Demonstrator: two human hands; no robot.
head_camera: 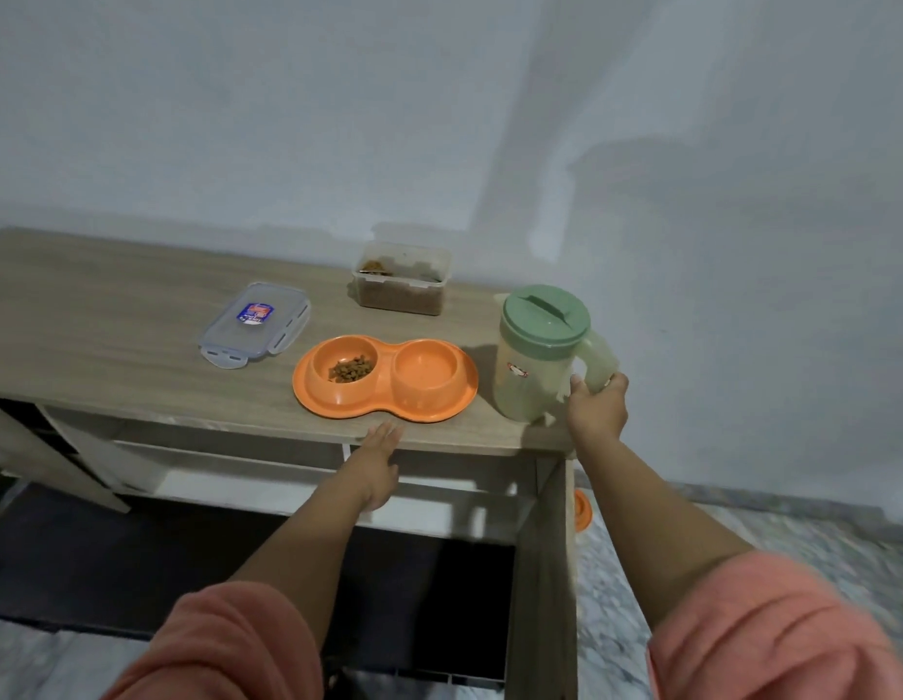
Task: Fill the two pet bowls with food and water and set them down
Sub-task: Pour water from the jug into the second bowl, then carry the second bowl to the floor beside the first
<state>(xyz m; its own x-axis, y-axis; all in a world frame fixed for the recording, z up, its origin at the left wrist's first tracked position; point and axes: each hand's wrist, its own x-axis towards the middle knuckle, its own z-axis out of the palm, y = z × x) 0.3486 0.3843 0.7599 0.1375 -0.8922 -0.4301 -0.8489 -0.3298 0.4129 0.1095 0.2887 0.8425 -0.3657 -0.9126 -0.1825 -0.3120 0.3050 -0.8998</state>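
Observation:
An orange double pet bowl (308,391) rests near the front edge of the wooden table (110,315). Its left cup (344,368) holds a little brown kibble; the right cup (428,370) looks empty. To the right stands a pale jug with a green lid (535,363), and my right hand (597,405) is wrapped around its handle. My left hand (381,459) hovers flat with fingers apart just below the table's front edge, in front of the bowl. A clear tub of kibble (399,280) stands uncovered at the back.
The tub's clear lid (254,323) lies flat left of the bowl. A grey wall rises right behind the table. Shelves and a dark opening sit under the tabletop. An orange object (583,510) lies on the marbled floor at the table's right side.

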